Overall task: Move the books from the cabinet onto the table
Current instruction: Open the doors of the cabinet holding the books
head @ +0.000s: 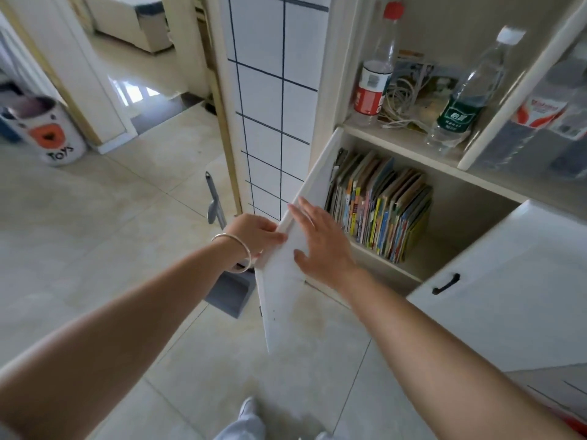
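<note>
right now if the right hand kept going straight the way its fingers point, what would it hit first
Probably nothing new: the right hand already lies flat on the open cabinet door, fingers aimed up along it toward the hinge side. The books sit off to the right of that line.

Left hand (254, 231) gripping the open cabinet door (286, 265) edge. Right hand (320, 239) flat against its inner face. Books (381, 208) upright on the lower shelf (422, 265).

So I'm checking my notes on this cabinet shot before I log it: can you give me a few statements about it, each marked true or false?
1. The books stand in the lower compartment. True.
2. The left cabinet door is closed. False: it is swung open.
3. The right hand holds a book. False: it lies flat on the door.
4. The left hand grips the door's edge. True.
5. Two bottles stand on the shelf above the books. True.
</note>
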